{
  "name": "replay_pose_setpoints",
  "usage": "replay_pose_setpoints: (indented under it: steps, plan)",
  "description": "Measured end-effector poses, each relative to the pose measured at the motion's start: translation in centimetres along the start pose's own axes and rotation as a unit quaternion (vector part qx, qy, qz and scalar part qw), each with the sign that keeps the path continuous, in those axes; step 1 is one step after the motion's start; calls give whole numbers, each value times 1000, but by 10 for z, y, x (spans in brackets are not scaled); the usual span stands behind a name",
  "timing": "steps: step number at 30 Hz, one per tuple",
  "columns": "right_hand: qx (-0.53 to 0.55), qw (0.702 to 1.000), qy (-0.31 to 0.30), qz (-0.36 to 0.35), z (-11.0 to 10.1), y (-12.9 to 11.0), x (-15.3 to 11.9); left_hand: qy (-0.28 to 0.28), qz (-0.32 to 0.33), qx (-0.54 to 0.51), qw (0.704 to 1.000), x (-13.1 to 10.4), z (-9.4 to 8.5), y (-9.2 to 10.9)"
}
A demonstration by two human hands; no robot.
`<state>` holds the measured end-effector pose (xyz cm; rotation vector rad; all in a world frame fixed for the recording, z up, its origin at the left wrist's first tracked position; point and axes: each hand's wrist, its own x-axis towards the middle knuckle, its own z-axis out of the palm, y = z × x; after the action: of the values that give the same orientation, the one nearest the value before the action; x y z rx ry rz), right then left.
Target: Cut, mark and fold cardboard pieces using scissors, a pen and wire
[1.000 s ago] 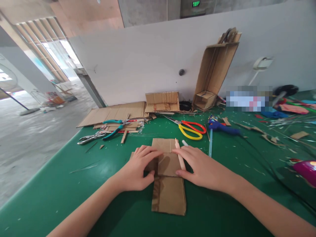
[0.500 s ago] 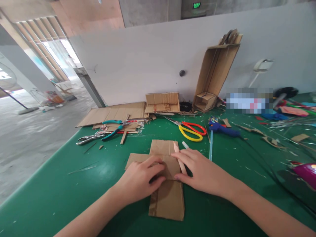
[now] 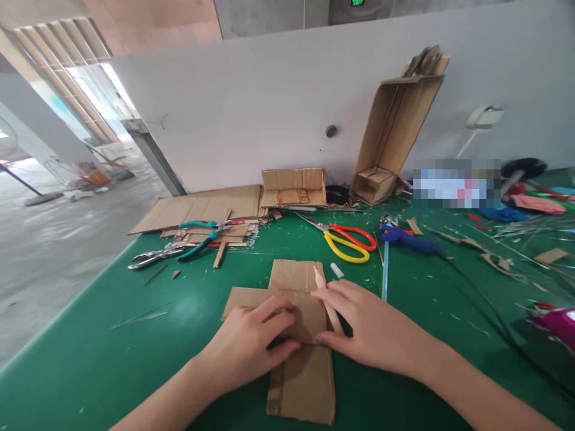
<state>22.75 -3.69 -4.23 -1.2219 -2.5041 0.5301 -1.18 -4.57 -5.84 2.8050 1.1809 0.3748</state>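
Note:
A flat cardboard piece (image 3: 302, 383) with creased flaps lies on the green table (image 3: 179, 311). My left hand (image 3: 258, 341) rests on its middle and left flap, with the fingers curled and the thumb apart; nothing shows in its grasp. Over the right edge, my right hand (image 3: 359, 317) has its fingers around a pale pink pen-like stick (image 3: 331, 311), whose tip points away from me. A small white cap-like piece (image 3: 336, 270) lies just beyond the right hand.
Red-and-yellow scissors (image 3: 348, 242), teal pliers (image 3: 204, 236) and metal pliers (image 3: 155, 256) lie beyond the hands. A blue glue gun (image 3: 411, 239) trails a black cord on the right. A tall cardboard box (image 3: 395, 126) leans on the white wall (image 3: 233, 108).
The view has shifted slightly, so the cardboard and both hands sit a little lower in the picture. Both hands keep nearly the same hold on the cardboard and stick.

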Motion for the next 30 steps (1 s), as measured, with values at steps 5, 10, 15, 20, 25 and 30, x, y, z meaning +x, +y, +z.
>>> replay_pose_setpoints:
  steps: [5, 10, 15, 20, 25, 30]
  plan:
    - [-8, 999, -43, -18, -7, 0, 0, -12, 50, 8, 999, 0, 0, -3]
    - [-19, 998, -50, -23, -8, 2, 4, -21, 56, -12, 998, 3, 1, -7]
    - [-43, 998, -38, -25, -3, 3, 6, -16, 27, -21, 999, 6, 6, -10]
    - [-46, 998, -32, -31, -2, 6, 8, -5, 21, -4, 1000, 5, 10, -11]
    - [-43, 998, -31, -27, 0, 8, 7, 14, 34, 10, 999, 5, 12, -11]
    - [-34, 999, -25, -22, 2, 7, 2, 20, 53, 13, 998, 4, 10, -10]
